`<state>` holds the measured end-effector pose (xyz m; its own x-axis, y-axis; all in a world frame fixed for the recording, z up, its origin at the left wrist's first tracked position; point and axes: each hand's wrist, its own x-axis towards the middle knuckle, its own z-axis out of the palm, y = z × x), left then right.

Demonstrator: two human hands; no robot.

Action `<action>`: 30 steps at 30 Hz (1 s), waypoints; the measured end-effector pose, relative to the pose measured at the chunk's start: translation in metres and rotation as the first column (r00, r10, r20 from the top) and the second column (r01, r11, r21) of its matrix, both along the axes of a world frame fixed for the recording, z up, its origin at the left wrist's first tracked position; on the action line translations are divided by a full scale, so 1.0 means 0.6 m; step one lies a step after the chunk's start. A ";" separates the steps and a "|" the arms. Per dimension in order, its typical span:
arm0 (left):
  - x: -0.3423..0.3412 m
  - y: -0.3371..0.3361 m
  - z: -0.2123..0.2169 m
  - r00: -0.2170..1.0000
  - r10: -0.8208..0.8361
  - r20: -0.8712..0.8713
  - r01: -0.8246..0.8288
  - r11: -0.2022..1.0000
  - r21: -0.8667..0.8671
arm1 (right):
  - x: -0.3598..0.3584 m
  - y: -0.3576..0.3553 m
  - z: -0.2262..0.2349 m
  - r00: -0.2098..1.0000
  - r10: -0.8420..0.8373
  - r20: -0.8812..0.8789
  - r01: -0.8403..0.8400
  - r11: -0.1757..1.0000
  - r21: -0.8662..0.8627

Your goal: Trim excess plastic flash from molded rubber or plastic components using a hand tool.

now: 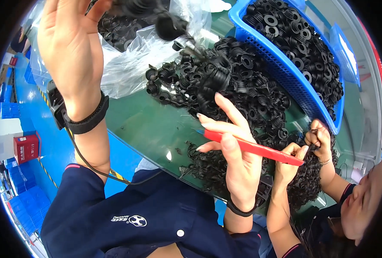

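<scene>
The right hand [240,157], clamped on a red tool [262,150], has black parts [219,79] at 12 o'clock; left hand [72,53]: hold unclear.

Red-handled tool [262,149]: slim, aslant in right hand [242,172], tip leftward, indistinct.
Black bellows pieces [238,75]: ribbed, ring-ended, heaped loosely on green tabletop [135,124].
Blurred black piece [171,26]: near left hand [72,47].
</scene>
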<state>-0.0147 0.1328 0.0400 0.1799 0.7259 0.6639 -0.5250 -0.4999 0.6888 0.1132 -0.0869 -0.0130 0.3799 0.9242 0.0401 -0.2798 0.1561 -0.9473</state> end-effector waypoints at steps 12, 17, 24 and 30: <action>-0.031 -0.030 -0.006 0.971 -0.240 0.006 0.239 0.968 -0.079 | -0.014 0.027 -0.007 0.985 -0.020 -0.172 0.014 0.999 -0.036; -0.031 -0.003 -0.001 0.981 0.190 0.049 -0.183 0.976 -0.116 | 0.020 -0.005 0.013 0.971 -0.237 0.045 0.240 0.967 -0.083; -0.009 -0.023 -0.041 0.994 0.080 -0.079 -0.093 0.980 -0.179 | 0.038 -0.045 0.028 0.899 -0.416 0.138 0.414 0.909 0.046; -0.033 0.000 0.014 0.956 0.291 0.038 -0.283 0.948 -0.143 | 0.035 -0.041 0.016 0.921 -0.313 0.230 0.327 0.945 -0.023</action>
<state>-0.0344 0.1326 0.0486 -0.0848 0.8245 0.5595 -0.4142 -0.5399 0.7328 0.1341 -0.1117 -0.0035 0.6434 0.7583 0.1052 -0.0074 0.1436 -0.9896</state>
